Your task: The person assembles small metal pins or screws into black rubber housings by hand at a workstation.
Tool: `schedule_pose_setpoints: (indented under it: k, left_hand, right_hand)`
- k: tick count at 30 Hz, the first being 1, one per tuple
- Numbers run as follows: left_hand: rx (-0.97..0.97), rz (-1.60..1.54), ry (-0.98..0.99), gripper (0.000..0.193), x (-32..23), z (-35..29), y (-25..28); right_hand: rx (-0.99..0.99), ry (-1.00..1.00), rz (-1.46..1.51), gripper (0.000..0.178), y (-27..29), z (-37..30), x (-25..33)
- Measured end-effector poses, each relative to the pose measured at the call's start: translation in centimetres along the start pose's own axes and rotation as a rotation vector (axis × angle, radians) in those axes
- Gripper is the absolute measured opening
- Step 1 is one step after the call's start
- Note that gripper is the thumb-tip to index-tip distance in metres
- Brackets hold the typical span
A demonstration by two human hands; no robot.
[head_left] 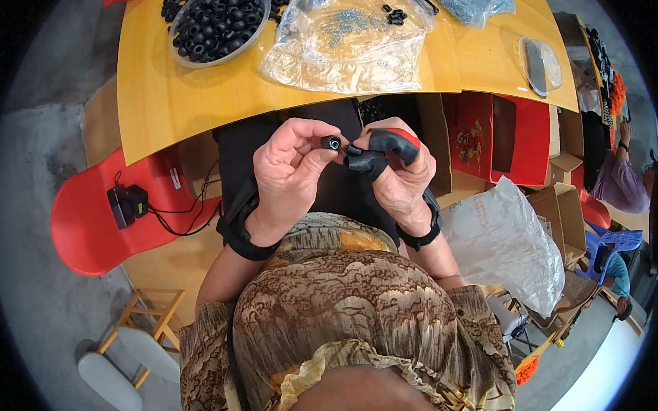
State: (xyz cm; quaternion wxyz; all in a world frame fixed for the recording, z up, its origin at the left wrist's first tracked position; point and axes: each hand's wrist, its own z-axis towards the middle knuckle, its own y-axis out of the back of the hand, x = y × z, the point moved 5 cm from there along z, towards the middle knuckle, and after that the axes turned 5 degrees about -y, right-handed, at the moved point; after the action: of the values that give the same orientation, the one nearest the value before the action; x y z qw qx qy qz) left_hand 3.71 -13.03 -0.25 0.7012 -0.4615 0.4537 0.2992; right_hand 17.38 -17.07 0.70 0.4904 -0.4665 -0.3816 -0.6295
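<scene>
Patterned sleeves nearest; left hand point(291, 161) pinches small black ring point(334, 143); right hand point(395, 171), fingers sheathed, grips second black piece point(355, 151); mating step apparently underway; alignment needed next; yellow worktop point(202, 92) beyond.

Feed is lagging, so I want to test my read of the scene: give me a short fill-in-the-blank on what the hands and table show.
1. The left hand pinches a small black rubber ring between thumb and ____.
2. The right hand wears black and ____ finger covers.
3. The clear round bowl on the yellow wooden table holds ____ rubber rings.

Missing words: forefinger; red; black
</scene>
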Motion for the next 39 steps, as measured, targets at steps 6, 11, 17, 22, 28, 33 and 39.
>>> schedule_pose_setpoints:
  k: [6, 11, 17, 22, 28, 33, 39]
  left_hand:
    - [-0.013, 0.129, -0.021, 0.013, -0.3, -0.4, -0.1]
    - [-0.028, 0.166, -0.048, 0.011, -0.5, -0.5, -0.2]
    - [-0.026, 0.199, -0.046, 0.010, -0.6, -0.7, -0.4]
    - [-0.025, 0.241, -0.068, 0.009, -0.9, -0.8, -0.5]
    - [-0.024, 0.250, -0.073, 0.009, -0.8, -0.7, -0.4]
    - [-0.039, 0.249, -0.075, 0.009, -0.7, -0.7, -0.4]
    - [-0.044, 0.297, -0.039, 0.009, -1.0, -0.8, -0.5]
  right_hand:
    - [-0.008, 0.098, -0.189, 0.018, 0.1, -0.1, 0.5]
    - [-0.036, 0.164, -0.210, 0.019, -0.1, -0.3, 0.9]
    - [-0.036, 0.180, -0.232, 0.022, -0.1, -0.3, 1.4]
    - [-0.051, 0.196, -0.238, 0.022, -0.1, -0.5, 1.2]
    - [-0.070, 0.239, -0.271, 0.023, -0.1, -0.6, 1.2]
    - [-0.078, 0.270, -0.284, 0.026, -0.2, -0.6, 1.4]
    - [-0.070, 0.319, -0.319, 0.029, -0.1, -0.6, 1.8]
